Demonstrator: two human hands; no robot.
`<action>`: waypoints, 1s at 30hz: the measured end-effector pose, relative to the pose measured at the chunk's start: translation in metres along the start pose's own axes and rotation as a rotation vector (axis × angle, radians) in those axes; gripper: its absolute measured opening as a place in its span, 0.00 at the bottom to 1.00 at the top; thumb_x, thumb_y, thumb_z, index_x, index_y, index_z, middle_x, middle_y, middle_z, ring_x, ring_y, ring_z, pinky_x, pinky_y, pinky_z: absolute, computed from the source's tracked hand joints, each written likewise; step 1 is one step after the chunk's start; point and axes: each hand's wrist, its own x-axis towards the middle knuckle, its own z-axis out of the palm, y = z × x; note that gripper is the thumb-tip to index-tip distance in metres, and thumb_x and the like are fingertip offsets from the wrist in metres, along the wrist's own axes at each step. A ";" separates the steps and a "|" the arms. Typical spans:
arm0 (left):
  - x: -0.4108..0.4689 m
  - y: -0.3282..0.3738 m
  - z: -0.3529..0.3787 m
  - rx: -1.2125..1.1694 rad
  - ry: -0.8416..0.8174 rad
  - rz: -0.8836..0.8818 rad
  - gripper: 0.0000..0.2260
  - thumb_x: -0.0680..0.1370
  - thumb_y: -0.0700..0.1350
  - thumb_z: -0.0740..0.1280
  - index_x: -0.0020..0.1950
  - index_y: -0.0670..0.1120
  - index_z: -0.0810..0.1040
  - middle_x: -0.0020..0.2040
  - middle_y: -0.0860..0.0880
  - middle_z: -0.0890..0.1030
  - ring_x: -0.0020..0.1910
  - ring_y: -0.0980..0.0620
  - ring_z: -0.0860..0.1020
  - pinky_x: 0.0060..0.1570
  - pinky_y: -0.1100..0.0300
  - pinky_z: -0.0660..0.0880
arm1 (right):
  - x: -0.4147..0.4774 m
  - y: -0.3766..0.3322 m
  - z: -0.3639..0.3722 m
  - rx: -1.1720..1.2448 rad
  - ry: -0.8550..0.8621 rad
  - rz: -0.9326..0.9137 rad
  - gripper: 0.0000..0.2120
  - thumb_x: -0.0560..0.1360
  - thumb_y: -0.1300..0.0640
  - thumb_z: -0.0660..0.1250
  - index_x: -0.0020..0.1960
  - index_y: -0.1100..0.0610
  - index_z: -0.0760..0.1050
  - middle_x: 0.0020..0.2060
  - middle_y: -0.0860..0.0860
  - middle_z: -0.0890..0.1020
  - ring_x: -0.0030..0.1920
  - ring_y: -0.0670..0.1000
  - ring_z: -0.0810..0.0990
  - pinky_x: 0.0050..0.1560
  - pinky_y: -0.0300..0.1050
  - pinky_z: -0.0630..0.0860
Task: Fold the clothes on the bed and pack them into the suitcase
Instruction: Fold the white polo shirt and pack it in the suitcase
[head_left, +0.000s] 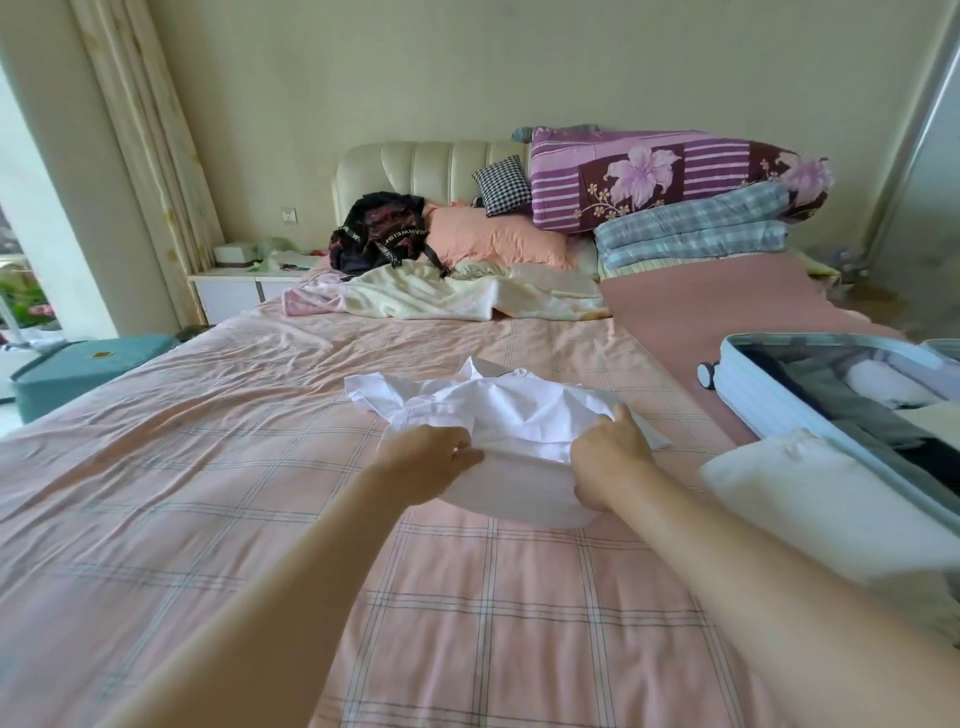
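A crumpled white shirt (498, 410) lies in the middle of the pink checked bed (208, 467). My left hand (426, 460) pinches its near left edge. My right hand (610, 457) grips the near right side, fingers curled into the cloth. The near part of the shirt is lifted a little off the sheet. An open light-blue suitcase (769, 395) lies on the bed's right side, with dark and white clothes inside. A folded white garment (821, 499) rests against its near rim.
A black bag (379, 234), a peach pillow (498, 239), a checked cushion (501, 184) and stacked quilts (675, 176) crowd the headboard. A cream blanket (441, 296) lies below them. A teal box (78, 369) stands on the floor at left, near a white nightstand (234, 291).
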 end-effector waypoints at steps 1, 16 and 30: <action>-0.008 0.002 -0.011 0.031 -0.151 -0.027 0.17 0.81 0.61 0.58 0.49 0.49 0.77 0.47 0.49 0.78 0.45 0.49 0.74 0.42 0.56 0.67 | -0.008 0.003 -0.004 -0.005 -0.024 0.020 0.06 0.77 0.48 0.60 0.49 0.48 0.75 0.52 0.46 0.82 0.57 0.50 0.76 0.60 0.51 0.63; -0.096 0.034 0.008 -0.324 -0.470 -0.161 0.08 0.81 0.43 0.65 0.58 0.46 0.79 0.46 0.50 0.83 0.42 0.49 0.83 0.34 0.66 0.76 | -0.116 -0.016 -0.009 0.748 -0.297 0.045 0.09 0.75 0.58 0.59 0.43 0.58 0.78 0.42 0.54 0.82 0.37 0.54 0.78 0.41 0.42 0.76; -0.014 0.009 0.079 0.165 0.003 -0.108 0.34 0.80 0.45 0.62 0.81 0.58 0.49 0.80 0.47 0.55 0.79 0.43 0.54 0.76 0.44 0.45 | -0.055 -0.015 0.092 0.402 0.211 0.167 0.15 0.78 0.62 0.60 0.64 0.55 0.70 0.64 0.55 0.73 0.50 0.57 0.82 0.41 0.49 0.70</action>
